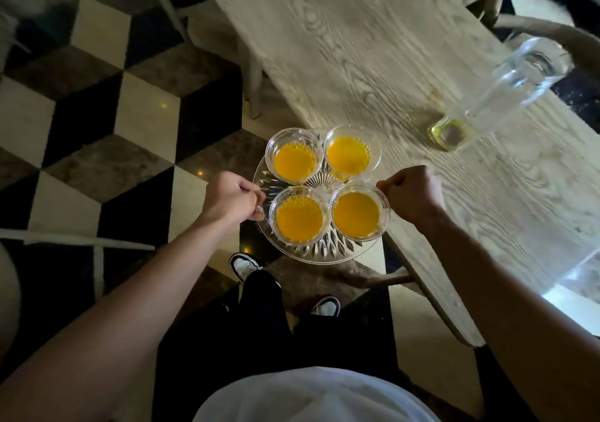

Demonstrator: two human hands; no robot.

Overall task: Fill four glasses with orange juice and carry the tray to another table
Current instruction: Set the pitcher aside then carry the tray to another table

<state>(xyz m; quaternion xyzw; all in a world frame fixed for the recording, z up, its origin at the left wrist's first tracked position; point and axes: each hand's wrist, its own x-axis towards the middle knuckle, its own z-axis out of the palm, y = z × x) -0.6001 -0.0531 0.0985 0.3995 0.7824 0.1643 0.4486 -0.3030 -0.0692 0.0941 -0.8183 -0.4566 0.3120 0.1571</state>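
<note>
Left hand: the left hand (232, 199) was curled closed on the left rim of the tray (328, 252), knuckles up, fingertips tucked at the glass edge.
Right hand: the right hand (410, 194) was curled closed on the right rim of the tray, knuckles up, beside the near-right glass.
Arms: both forearms were bare and reached forward from the lower corners, meeting the tray from opposite sides.
Tray: a round cut-glass piece, held level, mostly over the checkered floor (107, 106), its far right part overlapping the edge of the wooden table (373, 48); whether it touched the table could not be told.
Glasses: four stood on the tray in a close square, each holding orange juice: far-left glass (294, 161), far-right glass (349, 154), near-left glass (299, 217), near-right glass (356, 215).
Pitcher: a clear glass pitcher (506, 87) stood on the table to the right, well apart from the tray, with only a yellowish trace at its bottom.
Person: dark trousers and two black-and-white shoes (245, 265) showed below the tray.
</note>
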